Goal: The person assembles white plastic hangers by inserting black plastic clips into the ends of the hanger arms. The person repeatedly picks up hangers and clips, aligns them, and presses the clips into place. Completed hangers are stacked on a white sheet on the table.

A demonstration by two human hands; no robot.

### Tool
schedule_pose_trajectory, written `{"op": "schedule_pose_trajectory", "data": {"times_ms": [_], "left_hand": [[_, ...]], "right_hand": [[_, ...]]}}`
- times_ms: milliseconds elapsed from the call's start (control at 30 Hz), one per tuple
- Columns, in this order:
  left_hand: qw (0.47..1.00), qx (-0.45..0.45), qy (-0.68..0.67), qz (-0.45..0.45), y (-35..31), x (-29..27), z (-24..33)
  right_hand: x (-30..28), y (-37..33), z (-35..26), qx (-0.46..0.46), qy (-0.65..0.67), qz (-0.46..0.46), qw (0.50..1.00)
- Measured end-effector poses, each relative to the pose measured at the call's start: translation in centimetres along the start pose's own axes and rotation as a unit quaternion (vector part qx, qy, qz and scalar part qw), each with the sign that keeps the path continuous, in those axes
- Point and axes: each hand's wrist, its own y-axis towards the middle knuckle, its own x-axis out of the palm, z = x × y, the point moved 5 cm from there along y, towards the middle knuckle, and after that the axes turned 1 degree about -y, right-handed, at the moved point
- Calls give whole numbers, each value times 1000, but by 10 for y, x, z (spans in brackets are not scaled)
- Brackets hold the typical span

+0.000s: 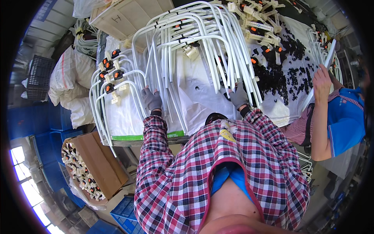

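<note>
Tubes fill the frame's upper centre, mostly lacking the clips fitted centre-left; I judge them unfinished. Left hand and right hand curl beside tubes, each grip's closure unclear.

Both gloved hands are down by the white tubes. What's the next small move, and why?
Perhaps nudge the bent white tubes gently to even their lower ends: those ends lie staggered, and the left hand and right hand are both down near them.
</note>
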Motion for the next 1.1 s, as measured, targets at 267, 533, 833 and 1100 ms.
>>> {"op": "schedule_pose_trajectory", "data": {"times_ms": [267, 533, 833, 1100], "left_hand": [[991, 120, -57, 6, -12, -11, 35], [932, 321, -63, 156, 16, -101, 171], [821, 561, -100, -25, 29, -135, 381], [869, 370, -175, -277, 86, -27, 281]], "right_hand": [[-22, -12, 10, -79, 190, 94, 974], [-140, -46, 16, 4, 492, 35, 870], [-219, -24, 54, -75, 473, 10, 878], [-149, 59, 159, 88, 242, 132, 957]]}}
